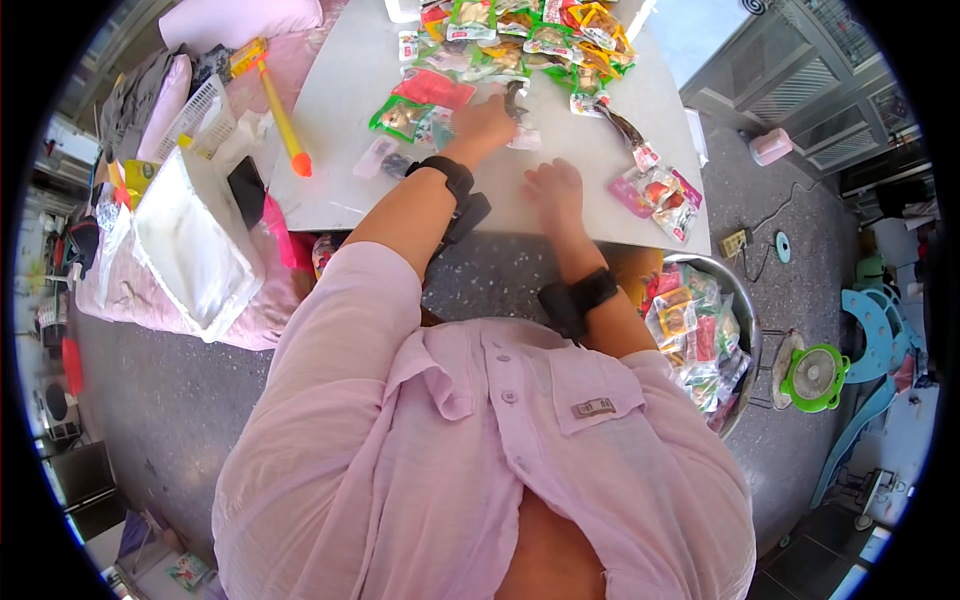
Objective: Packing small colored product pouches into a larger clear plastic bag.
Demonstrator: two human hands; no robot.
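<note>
Snack packets (520, 45) lie heaped at the bench's (340, 90) far edge. The left hand (483, 122) reaches toward them, its fingers curled over a small clear packet (524, 139) (whether gripped, I cannot tell). The right hand (553, 185) rests flat on the bench, holding nothing. Sliding packets one at a time would likely keep the heap from tangling.

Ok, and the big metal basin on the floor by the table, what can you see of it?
The metal basin is round and silvery, looks like steel, and stands upright on the speckled floor at the person's right, partly under the corner of the white table. It is heaped with small sealed snack packets in red, green and clear wrappers. The person's right forearm crosses in front of its left rim; neither hand touches it. A green fan sits just beside it.
</note>
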